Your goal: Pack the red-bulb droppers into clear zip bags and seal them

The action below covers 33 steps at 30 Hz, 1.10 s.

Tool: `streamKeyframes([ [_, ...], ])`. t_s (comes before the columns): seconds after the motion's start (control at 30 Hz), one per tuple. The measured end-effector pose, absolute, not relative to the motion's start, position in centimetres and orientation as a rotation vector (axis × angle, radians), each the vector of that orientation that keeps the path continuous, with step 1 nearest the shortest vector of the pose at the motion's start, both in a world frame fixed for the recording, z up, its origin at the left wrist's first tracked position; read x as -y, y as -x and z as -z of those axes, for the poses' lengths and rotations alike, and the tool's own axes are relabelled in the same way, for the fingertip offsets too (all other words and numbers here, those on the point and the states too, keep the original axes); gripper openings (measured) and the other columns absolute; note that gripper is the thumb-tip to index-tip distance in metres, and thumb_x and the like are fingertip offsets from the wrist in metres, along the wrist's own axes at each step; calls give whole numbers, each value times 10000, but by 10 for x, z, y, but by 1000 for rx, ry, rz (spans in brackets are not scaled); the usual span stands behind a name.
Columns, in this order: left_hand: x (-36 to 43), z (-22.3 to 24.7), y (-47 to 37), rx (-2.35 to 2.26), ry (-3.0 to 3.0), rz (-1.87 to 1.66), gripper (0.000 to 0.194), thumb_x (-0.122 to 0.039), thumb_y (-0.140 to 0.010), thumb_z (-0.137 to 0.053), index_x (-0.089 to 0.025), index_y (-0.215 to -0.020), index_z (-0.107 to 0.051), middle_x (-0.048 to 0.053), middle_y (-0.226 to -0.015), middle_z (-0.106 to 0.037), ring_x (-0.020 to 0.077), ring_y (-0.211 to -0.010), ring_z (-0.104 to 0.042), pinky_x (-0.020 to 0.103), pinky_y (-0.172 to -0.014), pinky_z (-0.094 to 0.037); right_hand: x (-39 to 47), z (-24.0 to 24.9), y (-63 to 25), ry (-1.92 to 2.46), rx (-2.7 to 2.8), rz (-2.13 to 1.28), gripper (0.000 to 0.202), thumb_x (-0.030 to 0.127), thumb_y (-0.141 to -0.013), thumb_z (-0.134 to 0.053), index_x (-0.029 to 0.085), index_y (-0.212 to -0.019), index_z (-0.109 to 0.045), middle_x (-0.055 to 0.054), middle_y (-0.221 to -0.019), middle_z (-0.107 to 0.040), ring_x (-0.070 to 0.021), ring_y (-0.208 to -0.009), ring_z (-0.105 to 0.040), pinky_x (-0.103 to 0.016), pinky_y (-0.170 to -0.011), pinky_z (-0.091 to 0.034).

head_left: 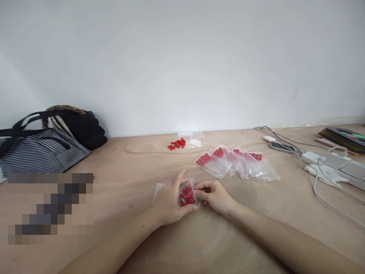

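Note:
A small clear zip bag (186, 196) with several red pieces inside lies on the table in front of me. My left hand (171, 201) rests flat across its left part, with fingers stretched and thumb along the near edge. At the bag's right edge, my right hand (213, 196) pinches the plastic between thumb and fingers. Part of the bag is hidden beneath my left hand. Farther back, a loose pile of small red pieces (178, 143) lies beside thin clear sticks (194, 142).
Fanned clear bags (218, 163) holding red-tipped items lie to the right. A striped bag (42, 150) and a black bag (89, 131) stand at left. On the right are a phone (282, 147), a power strip (353, 171), cables and a dark stack (342, 139). A blurred patch covers the left front.

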<state>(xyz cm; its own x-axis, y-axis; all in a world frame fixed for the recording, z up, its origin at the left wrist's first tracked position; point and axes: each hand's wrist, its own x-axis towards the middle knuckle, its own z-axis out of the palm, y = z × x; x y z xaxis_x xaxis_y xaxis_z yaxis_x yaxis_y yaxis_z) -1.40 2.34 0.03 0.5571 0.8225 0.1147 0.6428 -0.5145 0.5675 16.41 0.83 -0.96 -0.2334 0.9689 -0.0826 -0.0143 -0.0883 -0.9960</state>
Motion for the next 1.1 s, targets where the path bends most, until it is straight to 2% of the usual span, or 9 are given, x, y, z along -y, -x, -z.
streamKeyframes([
  [0.2,-19,-8,9,-1216,-2352,-474,942,-397,-660,-663,-221,-1359,-56,102,-1296,-446,292,-1167,-417,459,-942,-320,-19,16,-160,1146,1478,-1315,179,322,-623,-655,146,-596,-627,4,-579,-595,-93,-500,-505,-221,-504,-412],
  [0.33,-16,-17,7,-1312,-2361,-452,934,-455,-637,-662,-219,-1354,-113,120,-1302,-431,316,-1185,-396,472,-942,-316,-24,17,-165,1377,1380,-1204,260,340,-573,-706,160,-642,-532,51,-505,-538,-67,-392,-466,-181,-378,-364],
  [0.5,-24,-26,15,-1408,-2358,-344,778,-511,-668,-593,-195,-1306,-279,124,-1279,-444,329,-1163,-411,454,-918,-354,-17,-1,-182,1435,1489,-1543,368,520,-692,-563,155,-699,-516,29,-556,-576,-40,-305,-438,-148,-264,-251],
  [0.67,-28,-20,19,-1404,-2327,-374,708,-499,-663,-605,-202,-1255,-354,104,-1214,-487,311,-1115,-447,415,-873,-395,-7,-10,-183,1453,1479,-1666,428,323,-513,-749,160,-834,-517,71,-525,-559,-58,-346,-482,-142,-292,-262],
  [0.77,-26,-14,17,-1430,-2250,-431,721,-541,-672,-589,-191,-1254,-346,114,-1164,-506,291,-1055,-489,387,-829,-416,-9,-5,-180,1396,1437,-1668,358,288,-532,-723,156,-799,-523,79,-510,-530,-65,-385,-497,-144,-312,-305],
  [0.87,-28,-11,17,-1447,-2118,-454,739,-595,-711,-520,-159,-1270,-312,78,-931,-584,247,-842,-571,347,-693,-448,-14,1,-180,1328,1373,-1643,348,284,-533,-718,156,-800,-536,71,-533,-531,-77,-443,-516,-152,-332,-344],
  [0.93,-33,-11,17,-1410,-2034,-477,624,-602,-737,-478,-149,-1162,-419,20,-746,-572,204,-685,-566,302,-590,-430,-17,2,-182,1285,1317,-1634,379,271,-504,-740,157,-809,-547,68,-555,-539,-74,-471,-516,-156,-358,-370],
  [1.0,-39,-12,18,-1311,-1930,-539,490,-595,-724,-499,-150,-929,-512,-6,-677,-541,170,-630,-539,271,-560,-403,-19,1,-185,1220,1257,-1631,400,267,-483,-762,155,-810,-561,72,-561,-538,-60,-483,-508,-164,-410,-407],
  [1.1,-44,-14,16,-1119,-1661,-626,426,-553,-655,-613,-169,-747,-454,-17,-695,-542,137,-641,-532,250,-593,-397,-20,-2,-185,1121,1185,-1637,422,287,-470,-788,150,-806,-573,74,-557,-536,-49,-501,-513,-180,-496,-450],
])
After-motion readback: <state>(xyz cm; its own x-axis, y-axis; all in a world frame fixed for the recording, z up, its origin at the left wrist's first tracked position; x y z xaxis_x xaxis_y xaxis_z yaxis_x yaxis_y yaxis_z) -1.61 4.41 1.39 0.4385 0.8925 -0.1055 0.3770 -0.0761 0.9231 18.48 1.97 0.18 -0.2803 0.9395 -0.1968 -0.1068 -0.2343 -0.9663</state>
